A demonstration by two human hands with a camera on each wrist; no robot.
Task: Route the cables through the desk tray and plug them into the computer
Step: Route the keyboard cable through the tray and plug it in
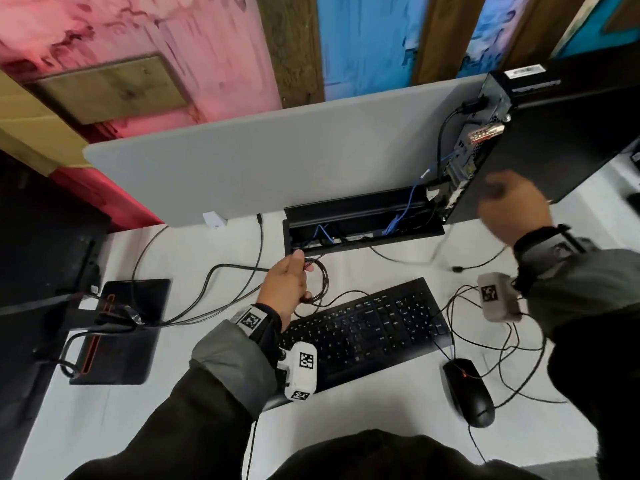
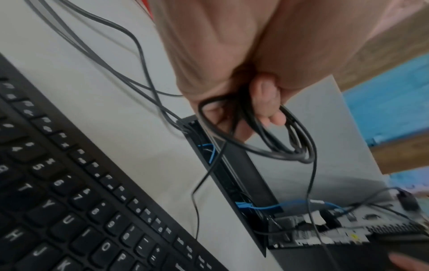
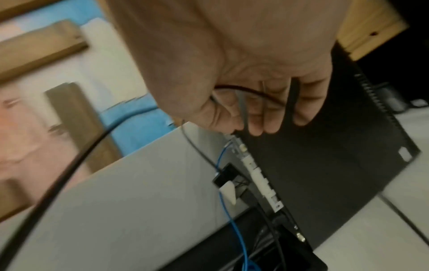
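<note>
- The computer (image 1: 540, 133) stands at the counter's (image 1: 207, 393) back right corner, long axis running up and away, with its port side facing left toward the tray (image 1: 363, 220).
- That tray is a long black slot along the back edge, lid up, running left to right. Blue cable (image 1: 398, 216) is already in it and climbs to the ports.
- The keyboard (image 1: 363, 330) sits near the front edge, and its thin cable runs up to the coil.
- The coil (image 1: 317, 278) is a black bundle of loops hanging just over the tray's left end, loops dangling down.
- Left hand (image 1: 287, 289) is curled tight around that coil.
- Right hand (image 1: 512, 206) is up by the computer's port side with a dark cable (image 3: 255, 93) across its loosely bent fingers (image 3: 255, 117). It's too blurry, so I can't tell if it's actually gripping.
- Tip, imo: shake the coil loose first, feed the plug end into the slot, not a loop, and keep it clear of the blue one so nothing snags.
</note>
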